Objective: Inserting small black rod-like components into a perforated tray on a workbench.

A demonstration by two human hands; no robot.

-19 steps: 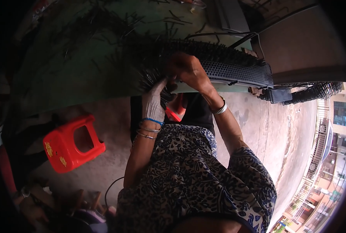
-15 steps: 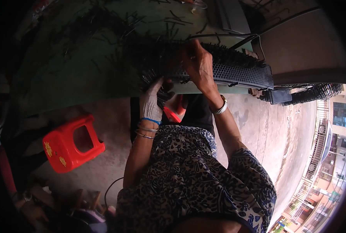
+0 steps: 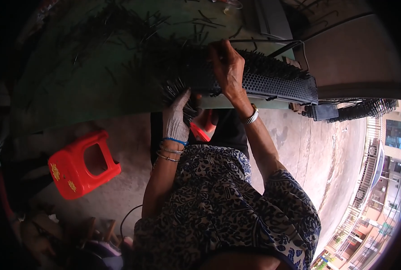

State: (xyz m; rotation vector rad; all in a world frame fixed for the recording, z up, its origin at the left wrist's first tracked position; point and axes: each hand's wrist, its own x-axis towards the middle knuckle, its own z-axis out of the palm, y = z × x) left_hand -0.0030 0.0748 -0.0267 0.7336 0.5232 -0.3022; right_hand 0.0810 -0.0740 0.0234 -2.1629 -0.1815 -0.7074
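Observation:
My left hand (image 3: 179, 114), in a pale knitted glove, is closed around a bunch of thin black strips (image 3: 174, 90) whose ends fan out past the fingers. Just right of it, a long black rack (image 3: 279, 86) with a perforated side lies along the table edge, and many black pieces stand up out of its top. My bare right hand (image 3: 229, 67) is over the left part of this rack, fingers bent and pinched together at its top. Whatever sits between those fingertips is too dark and small to make out.
Loose black strips (image 3: 135, 27) lie scattered over the green tabletop (image 3: 74, 108). A red plastic stool (image 3: 76, 173) stands on the floor to the left. Another black rack (image 3: 364, 110) sits beyond the right end. A bent metal frame (image 3: 304, 54) rises behind the first rack.
My right hand has shifted slightly up and left over the rack, its fingers still bent. The left hand stays nearly in place with its bunch of strips.

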